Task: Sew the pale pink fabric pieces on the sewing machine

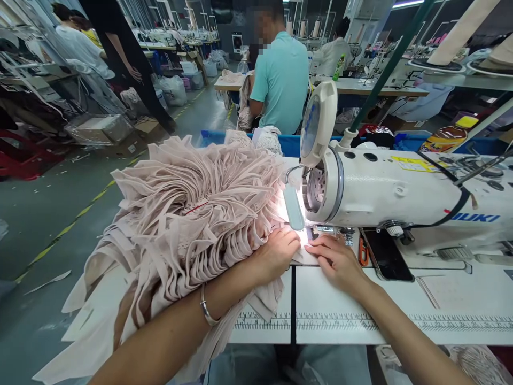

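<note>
A large heap of gathered beige-pink fabric pieces (200,182) covers the left of the sewing table and hangs over its front edge. My left hand (278,254) is closed on the fabric's edge by the lit sewing spot, its fingers bent together. Just to its right, my right hand (336,262) lies with fingers stretched out and thumb apart, fingertips at the bright spot under the machine head. Above both hands is a white sewing machine (368,182), its round end cover (319,124) swung up. Glare and the small lamp (294,207) hide the needle area.
A phone (387,254) and orange thread snips (363,251) lie right of my right hand. A printed ruler (340,322) runs along the table front. A drink bottle (449,135) stands behind the machine. A person in a turquoise shirt (282,80) sits ahead.
</note>
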`<state>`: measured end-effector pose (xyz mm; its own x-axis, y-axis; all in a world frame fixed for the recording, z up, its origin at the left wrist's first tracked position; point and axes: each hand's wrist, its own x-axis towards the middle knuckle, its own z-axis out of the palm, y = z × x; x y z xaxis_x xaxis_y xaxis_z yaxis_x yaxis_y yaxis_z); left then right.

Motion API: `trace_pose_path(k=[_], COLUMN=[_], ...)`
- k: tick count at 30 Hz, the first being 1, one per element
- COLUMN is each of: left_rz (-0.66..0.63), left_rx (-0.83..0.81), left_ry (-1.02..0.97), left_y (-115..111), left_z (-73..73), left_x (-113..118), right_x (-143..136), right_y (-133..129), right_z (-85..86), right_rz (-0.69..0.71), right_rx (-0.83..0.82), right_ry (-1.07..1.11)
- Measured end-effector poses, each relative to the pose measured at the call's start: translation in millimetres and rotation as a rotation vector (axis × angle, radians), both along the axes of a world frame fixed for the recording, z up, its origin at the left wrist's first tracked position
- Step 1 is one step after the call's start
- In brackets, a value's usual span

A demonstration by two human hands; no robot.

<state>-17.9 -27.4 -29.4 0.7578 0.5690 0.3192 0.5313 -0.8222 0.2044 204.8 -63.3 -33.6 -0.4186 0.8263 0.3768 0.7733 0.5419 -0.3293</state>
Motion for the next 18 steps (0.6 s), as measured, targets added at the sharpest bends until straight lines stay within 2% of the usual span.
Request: trace_pose_path(k=[3, 8, 18], left_rz=[0.028, -0.028, -0.009], left_rx=[-0.048, -0.084, -0.088], left_ry=[-0.019, -0.017, -0.038], left_y=[-0.6, 2.2, 5.0], left_z=[1.1, 2.8, -4.0], left_x=[-3.2, -8.2, -6.7], right_x=[-0.4, -1.1, 2.2], right_y=[1.4, 1.3, 2.4], right_z=[2.0, 5.4, -4.3], right_rz=[-0.061, -0.07, 0.006], right_rx=[-0.121, -0.204, -0.092], right_ry=[0.046, 0.083, 0.061])
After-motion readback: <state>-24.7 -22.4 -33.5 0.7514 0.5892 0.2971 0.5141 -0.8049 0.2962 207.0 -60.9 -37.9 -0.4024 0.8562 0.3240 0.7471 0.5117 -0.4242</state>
